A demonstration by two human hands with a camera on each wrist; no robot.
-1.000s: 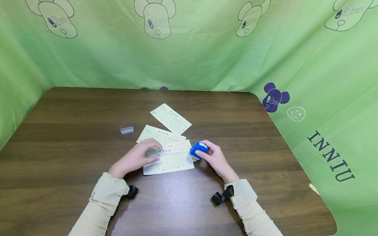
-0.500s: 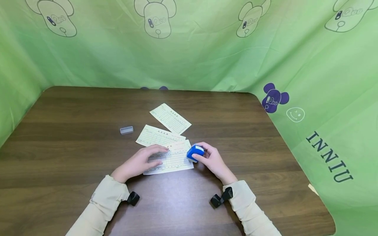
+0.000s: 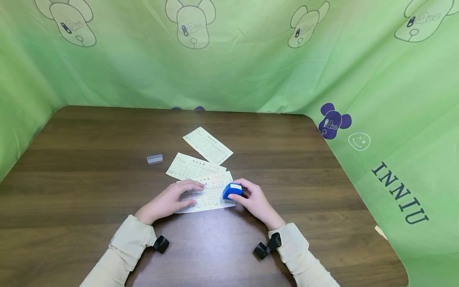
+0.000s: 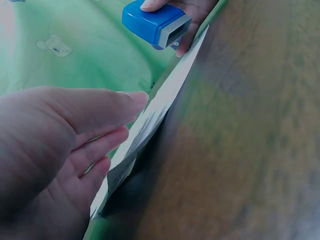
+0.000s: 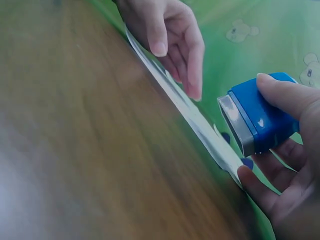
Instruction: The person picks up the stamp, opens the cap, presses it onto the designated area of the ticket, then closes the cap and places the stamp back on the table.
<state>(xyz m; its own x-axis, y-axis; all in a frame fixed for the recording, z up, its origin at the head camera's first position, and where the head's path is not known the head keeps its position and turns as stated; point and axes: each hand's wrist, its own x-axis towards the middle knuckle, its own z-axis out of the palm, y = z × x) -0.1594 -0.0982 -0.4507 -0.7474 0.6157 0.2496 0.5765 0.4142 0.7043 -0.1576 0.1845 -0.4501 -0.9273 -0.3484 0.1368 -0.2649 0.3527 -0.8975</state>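
Observation:
In my right hand [image 3: 256, 201] I grip a blue self-inking stamp [image 3: 233, 191] between thumb and fingers. It is tilted just above the right part of a printed paper form [image 3: 211, 195], its grey-framed face apart from the paper in the right wrist view. My left hand [image 3: 172, 200] rests on the left part of the same form, fingers spread and relaxed. The form's near edge lifts slightly off the table in the left wrist view. A second form [image 3: 190, 165] lies partly under the first, and a third form [image 3: 208, 145] lies beyond it.
A small clear plastic cap [image 3: 155, 159] lies left of the forms on the brown wooden table [image 3: 89, 159]. A green printed curtain [image 3: 244, 71] hangs along the back and sides. Black wrist cameras [image 3: 161, 244] sit by both sleeves.
My right hand has carried the stamp leftward, from the form's right edge to over the form. The left hand has shifted slightly right on the paper, its fingers straighter.

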